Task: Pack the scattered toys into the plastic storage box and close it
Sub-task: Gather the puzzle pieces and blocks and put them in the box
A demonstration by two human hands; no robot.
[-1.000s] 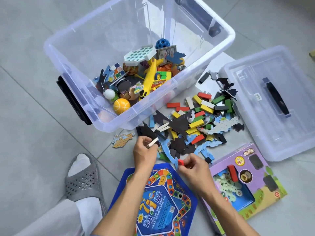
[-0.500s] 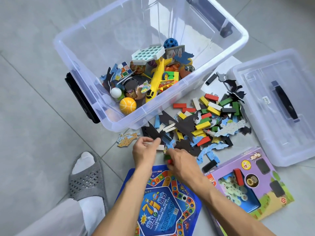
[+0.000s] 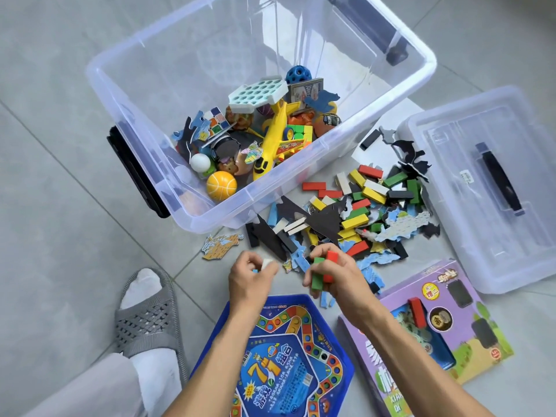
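Observation:
The clear plastic storage box stands open on the floor, its near corner holding several toys: a yellow plane, an orange ball, cubes and puzzle pieces. Its lid lies flat to the right. Between them sprawls a pile of coloured blocks and puzzle pieces. My left hand grips a white block just in front of the pile. My right hand holds a red block and a green block together.
A blue hexagonal game board lies under my forearms. A purple toy box sits at lower right. One loose puzzle piece lies left of the pile. My foot in a grey slipper is at lower left. Grey tile floor all around.
My right hand has picked up a green block beside the red one and lifted both. My left hand stays closed around the white block. The camera has moved closer.

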